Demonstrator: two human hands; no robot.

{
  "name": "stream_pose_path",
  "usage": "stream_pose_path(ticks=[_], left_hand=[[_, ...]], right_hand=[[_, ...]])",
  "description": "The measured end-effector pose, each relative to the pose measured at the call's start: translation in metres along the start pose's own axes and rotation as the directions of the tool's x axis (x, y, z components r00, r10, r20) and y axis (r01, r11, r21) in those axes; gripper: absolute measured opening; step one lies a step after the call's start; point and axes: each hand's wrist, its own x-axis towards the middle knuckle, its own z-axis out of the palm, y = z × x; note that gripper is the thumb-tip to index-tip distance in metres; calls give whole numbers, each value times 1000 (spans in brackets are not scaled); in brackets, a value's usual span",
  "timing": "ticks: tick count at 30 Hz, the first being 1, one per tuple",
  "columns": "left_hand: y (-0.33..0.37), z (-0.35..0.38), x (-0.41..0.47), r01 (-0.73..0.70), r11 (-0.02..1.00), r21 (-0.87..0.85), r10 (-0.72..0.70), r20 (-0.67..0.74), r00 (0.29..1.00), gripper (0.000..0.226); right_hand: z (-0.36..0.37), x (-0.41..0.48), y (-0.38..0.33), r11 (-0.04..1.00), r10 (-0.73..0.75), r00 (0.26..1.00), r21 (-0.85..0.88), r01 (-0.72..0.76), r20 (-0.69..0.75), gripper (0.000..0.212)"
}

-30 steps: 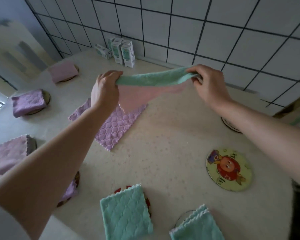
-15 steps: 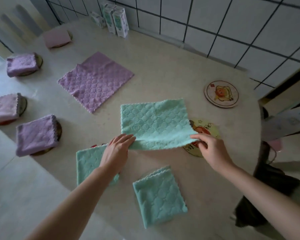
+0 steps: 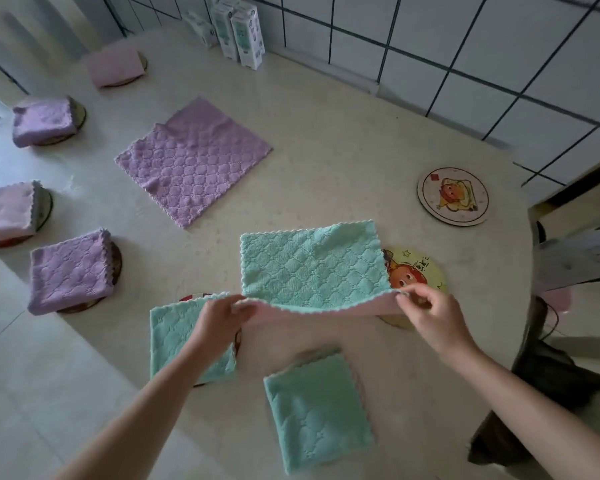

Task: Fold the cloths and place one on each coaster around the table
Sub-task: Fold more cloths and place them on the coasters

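Our left hand (image 3: pixel 222 315) and right hand (image 3: pixel 430 313) pinch the green cloth's (image 3: pixel 312 265) near edge. Bare worktop (image 3: pixel 343 150) lies beyond its far edge.

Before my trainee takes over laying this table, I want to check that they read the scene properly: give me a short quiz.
1. True or false: the round cartoon coaster nearest the tiled wall is bare.
2. Which colour is the unfolded quilted cloth lying flat mid-table: A green, B purple, C white?
3. What do the left hand and right hand hold?

Key: 1 true. 2 B. 3 The near edge of the green quilted cloth, lifted to fold.
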Motion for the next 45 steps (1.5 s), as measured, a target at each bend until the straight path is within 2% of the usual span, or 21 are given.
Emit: stream_pose_path(ticks=[3, 7, 11, 13, 16, 19, 28, 36, 39, 42, 43, 45], left_hand=[[7, -3, 27, 135, 974, -185, -145, -44, 988, 18], [12, 3, 68, 238, 856, -459, -292, -49, 955, 17], [9, 10, 94, 266, 832, -487, -340, -69, 938, 8], [5, 12, 101, 299, 829, -473, -370, -63, 927, 14], [-1, 14, 109, 338, 813, -475, -412, -56, 910, 30], [-5, 14, 112, 327, 818, -473, -399, -58, 915, 36], [3, 12, 125, 319, 850, -420, -382, -72, 921, 34], [4, 13, 124, 344, 853, -393, -428, -149, 891, 37], [10, 11, 120, 339, 848, -408, -437, -174, 882, 27], [12, 5, 109, 297, 867, -400, -414, -247, 876, 15], [13, 5, 103, 265, 904, -336, -369, -299, 880, 14], [14, 9, 86, 177, 982, -67, -189, -387, 903, 18]], right_hand=[[6, 32, -19, 991, 74, 997, 114, -70, -38, 11], [15, 80, -30, 929, 255, 963, 296, -221, -82, 16], [32, 121, -26, 906, 343, 937, 285, -314, -60, 21], [41, 133, -21, 898, 387, 920, 249, -362, -57, 30], [49, 143, -17, 907, 399, 915, 173, -385, -56, 28], [52, 149, -16, 928, 364, 927, 113, -354, -86, 29], [56, 161, -18, 955, 264, 952, -98, -280, -152, 22], [58, 165, -19, 940, 297, 939, -117, -320, -175, 27], [52, 164, -21, 940, 295, 938, -122, -319, -183, 27], [41, 149, -24, 961, 170, 972, -192, -201, -164, 19], [38, 140, -24, 967, 92, 985, -224, -124, -146, 19], [36, 120, -23, 949, -99, 989, -308, 61, -109, 26]])
